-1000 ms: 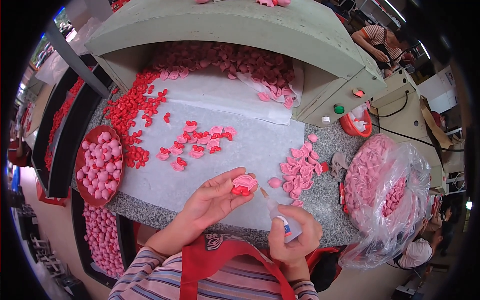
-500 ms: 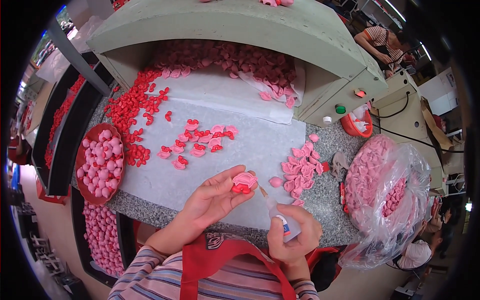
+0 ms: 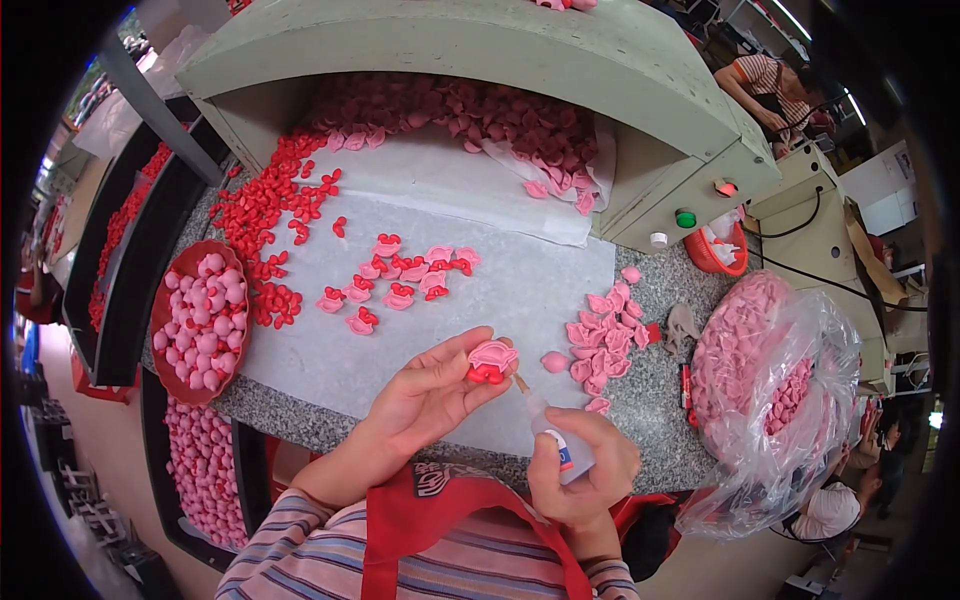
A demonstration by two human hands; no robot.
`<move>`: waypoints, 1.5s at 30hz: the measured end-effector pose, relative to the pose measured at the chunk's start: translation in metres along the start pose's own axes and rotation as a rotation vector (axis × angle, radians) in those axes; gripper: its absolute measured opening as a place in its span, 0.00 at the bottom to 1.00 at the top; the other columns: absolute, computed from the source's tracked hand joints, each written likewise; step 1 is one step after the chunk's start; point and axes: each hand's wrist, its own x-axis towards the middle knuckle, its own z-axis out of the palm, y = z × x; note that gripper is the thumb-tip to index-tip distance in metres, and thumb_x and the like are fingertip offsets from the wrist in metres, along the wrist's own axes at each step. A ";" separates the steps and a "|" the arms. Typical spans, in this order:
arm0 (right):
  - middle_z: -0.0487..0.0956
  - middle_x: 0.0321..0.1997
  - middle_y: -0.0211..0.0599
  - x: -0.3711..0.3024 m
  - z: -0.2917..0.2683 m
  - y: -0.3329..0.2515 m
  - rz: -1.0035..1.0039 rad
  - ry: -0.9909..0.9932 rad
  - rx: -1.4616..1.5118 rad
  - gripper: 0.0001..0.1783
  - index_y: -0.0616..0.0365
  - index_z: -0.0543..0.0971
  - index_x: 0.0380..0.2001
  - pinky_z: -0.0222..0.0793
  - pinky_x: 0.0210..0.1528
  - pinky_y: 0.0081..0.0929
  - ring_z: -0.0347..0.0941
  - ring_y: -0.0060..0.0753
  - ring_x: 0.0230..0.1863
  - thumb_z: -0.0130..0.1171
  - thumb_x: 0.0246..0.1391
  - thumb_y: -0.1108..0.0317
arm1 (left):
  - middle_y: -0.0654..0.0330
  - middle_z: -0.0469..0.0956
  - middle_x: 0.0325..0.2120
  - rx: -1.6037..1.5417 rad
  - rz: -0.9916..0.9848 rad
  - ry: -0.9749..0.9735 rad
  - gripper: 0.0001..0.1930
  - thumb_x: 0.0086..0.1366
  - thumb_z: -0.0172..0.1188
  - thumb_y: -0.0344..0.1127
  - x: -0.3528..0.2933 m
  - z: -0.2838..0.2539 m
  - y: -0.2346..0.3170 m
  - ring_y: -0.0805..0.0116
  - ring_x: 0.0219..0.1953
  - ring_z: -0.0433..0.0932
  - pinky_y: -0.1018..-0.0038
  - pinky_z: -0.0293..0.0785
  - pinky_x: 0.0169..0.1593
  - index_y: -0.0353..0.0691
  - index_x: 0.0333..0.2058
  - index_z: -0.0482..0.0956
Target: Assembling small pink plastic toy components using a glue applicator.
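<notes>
My left hand (image 3: 432, 388) pinches a small pink shell-like plastic piece (image 3: 493, 353) with a red bow-shaped part (image 3: 487, 373) against its lower edge. Wrapped in my right hand (image 3: 590, 465) is a translucent squeeze bottle (image 3: 563, 445) with a thin nozzle. Its tip (image 3: 520, 381) points up toward the pink piece, close beside it; whether they touch I cannot tell. Beyond my hands, several joined pink-and-red pieces (image 3: 399, 296) lie on white paper (image 3: 330, 365). Loose pink pieces (image 3: 604, 345) are heaped to the right, and red parts (image 3: 250, 225) pile up at the left.
A red bowl (image 3: 160, 350) of pink balls stands at the left, near black trays (image 3: 150, 440). At the back is a pale green machine housing (image 3: 450, 40) with pink pieces inside. On the right sit a plastic bag (image 3: 830, 350) of pink pieces and a red basket (image 3: 715, 265).
The view has shifted very slightly. Both hands keep nearly the same pose, with the bottle nozzle still beside the pink piece.
</notes>
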 end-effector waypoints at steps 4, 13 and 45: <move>0.76 0.23 0.40 0.000 0.001 -0.001 -0.046 -0.008 0.027 0.11 0.64 0.74 0.27 0.67 0.23 0.24 0.72 0.35 0.19 0.56 0.34 0.74 | 0.49 0.65 0.48 -0.004 0.001 -0.008 0.20 0.56 0.54 0.30 0.000 0.001 0.001 0.53 0.51 0.65 0.62 0.63 0.55 0.36 0.49 0.65; 0.76 0.22 0.37 0.002 0.003 0.005 -0.152 0.016 0.055 0.15 0.64 0.72 0.29 0.62 0.15 0.21 0.68 0.31 0.13 0.58 0.30 0.78 | 0.49 0.65 0.48 0.001 -0.008 0.015 0.21 0.56 0.55 0.30 0.000 0.001 0.000 0.53 0.51 0.65 0.63 0.65 0.54 0.36 0.49 0.64; 0.76 0.21 0.37 0.001 0.004 0.002 -0.159 -0.005 0.110 0.16 0.64 0.72 0.29 0.61 0.13 0.19 0.66 0.28 0.11 0.57 0.29 0.78 | 0.51 0.68 0.46 0.026 -0.007 -0.030 0.22 0.59 0.52 0.32 0.000 0.002 0.000 0.59 0.48 0.69 0.66 0.63 0.55 0.33 0.51 0.61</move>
